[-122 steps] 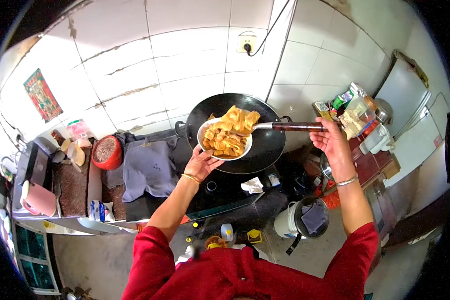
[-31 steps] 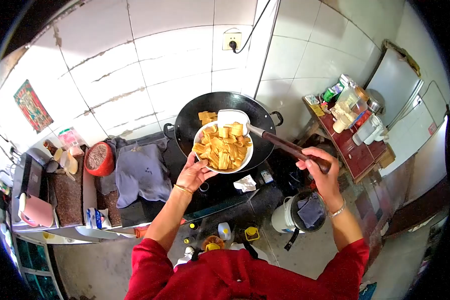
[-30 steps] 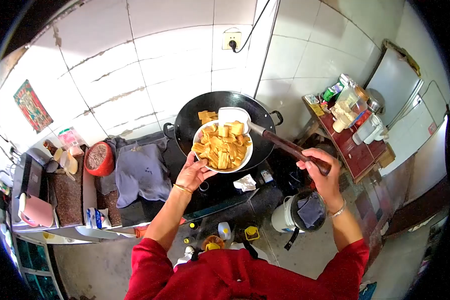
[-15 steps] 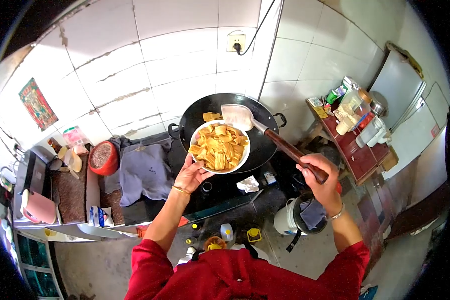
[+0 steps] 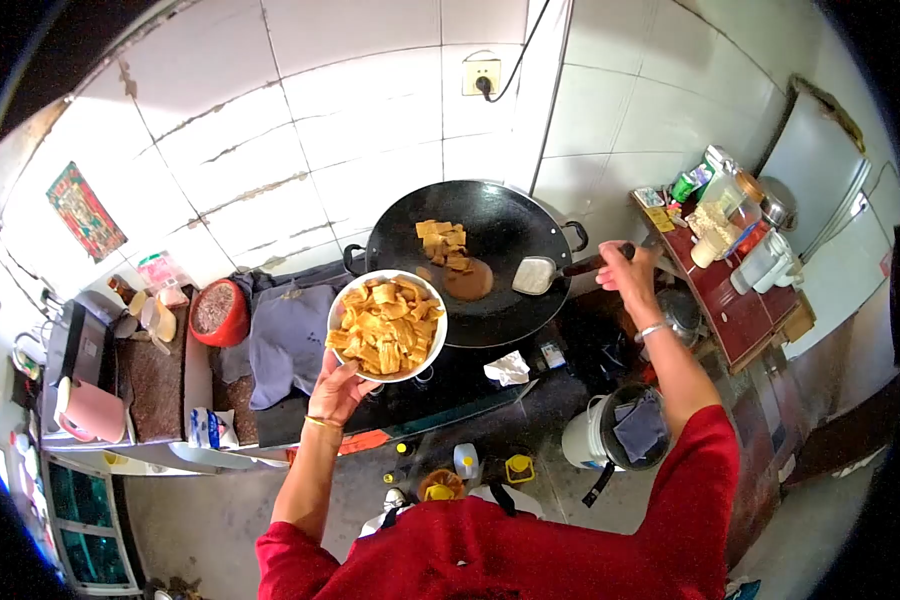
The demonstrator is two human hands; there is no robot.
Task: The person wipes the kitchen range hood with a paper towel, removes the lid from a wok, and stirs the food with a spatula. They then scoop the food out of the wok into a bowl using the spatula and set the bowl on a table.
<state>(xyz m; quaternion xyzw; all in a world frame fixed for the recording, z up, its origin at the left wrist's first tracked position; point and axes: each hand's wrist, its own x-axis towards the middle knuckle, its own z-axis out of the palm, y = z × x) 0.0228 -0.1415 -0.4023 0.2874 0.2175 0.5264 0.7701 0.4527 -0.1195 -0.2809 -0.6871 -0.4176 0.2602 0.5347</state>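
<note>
Bowl heaped with yellow pieces, left hand gripping its near rim, probably dodging the food. It's by the wok's near-left edge. Right hand grips the spatula far back, likely avoiding heat.

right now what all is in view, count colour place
wok: 1, black, centre
bowl: 1, white, wok's front left
food pieces: many, yellow-brown, bowl and wok
spatula: 1, pale and dark, wok's right side
crumpled paper: 1, white, before wok
bucket: 1, white, lower right
pan: 1, dark, on bucket
cloths: at least 2, grey, left and on pan
tub: 1, red, left
container: 1, pink, far left
table: 1, dark red, right
jars and packets: several, mixed, on table
jugs: several, some yellow, bottom
socket: 1, cream, above wok
wall picture: 1, red and green, left
left hand: 1, bare, holding bowl
right hand: 1, bare, holding spatula
sleeves: 2, red, bottom
</note>
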